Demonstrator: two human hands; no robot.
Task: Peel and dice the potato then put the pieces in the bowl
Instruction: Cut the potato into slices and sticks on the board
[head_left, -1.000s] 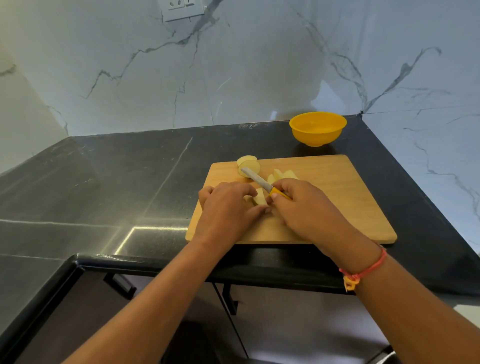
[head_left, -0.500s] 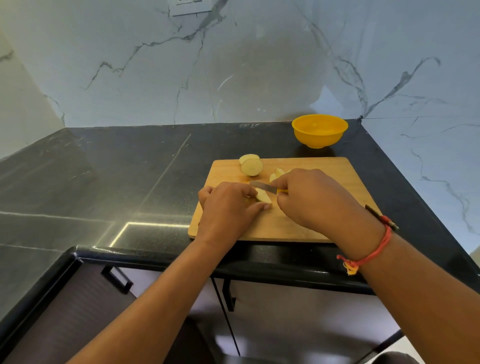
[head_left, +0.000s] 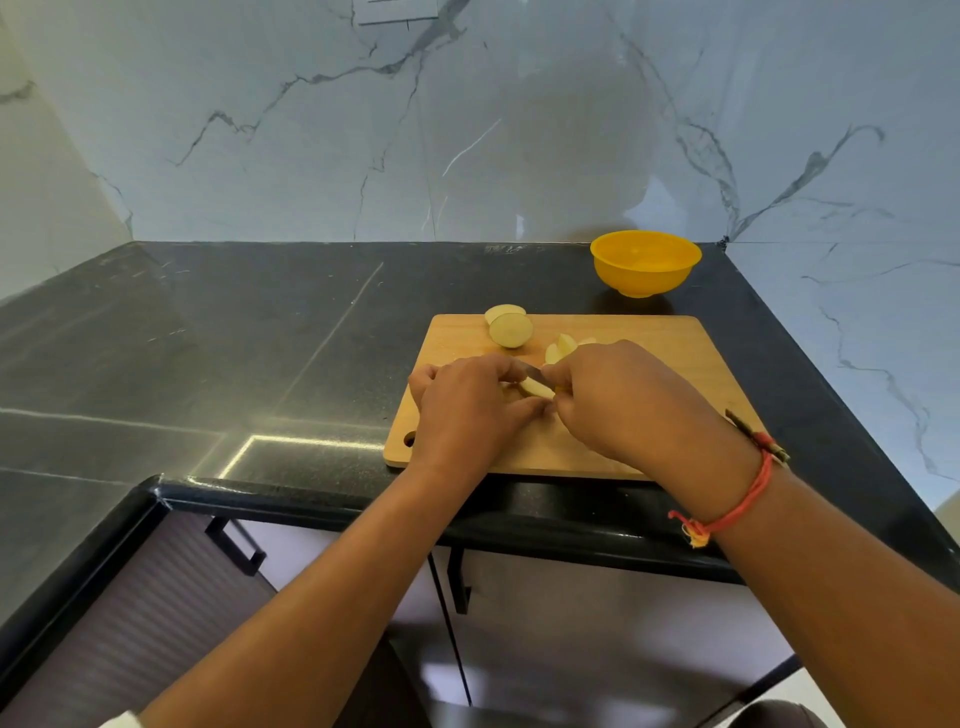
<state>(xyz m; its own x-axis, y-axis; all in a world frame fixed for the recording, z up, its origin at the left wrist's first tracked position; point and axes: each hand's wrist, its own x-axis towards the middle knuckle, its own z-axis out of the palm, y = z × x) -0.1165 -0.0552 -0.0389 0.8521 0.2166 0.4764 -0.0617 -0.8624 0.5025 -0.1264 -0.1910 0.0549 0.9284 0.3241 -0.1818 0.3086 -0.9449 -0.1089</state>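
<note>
On the wooden cutting board (head_left: 670, 343), my left hand (head_left: 467, 410) holds down a pale potato piece (head_left: 536, 388) with curled fingers. My right hand (head_left: 618, 395) grips a knife (head_left: 531, 370); only a short stretch of blade shows between the hands, lying on that piece. Two round potato slices (head_left: 510, 326) lie at the board's far left corner. A few cut wedges (head_left: 561, 347) sit just beyond my right hand. The yellow bowl (head_left: 645, 262) stands behind the board near the wall, and looks empty.
The board lies on a black stone counter (head_left: 260, 338) that runs wide to the left. A marble wall (head_left: 467, 130) closes the back and the right side. Below the counter's front edge are cabinet doors with black handles (head_left: 234, 545).
The knife's blade has swung down from pointing up-left to lying low across the held piece. My right hand shifted slightly forward; the camera view tilted down a little.
</note>
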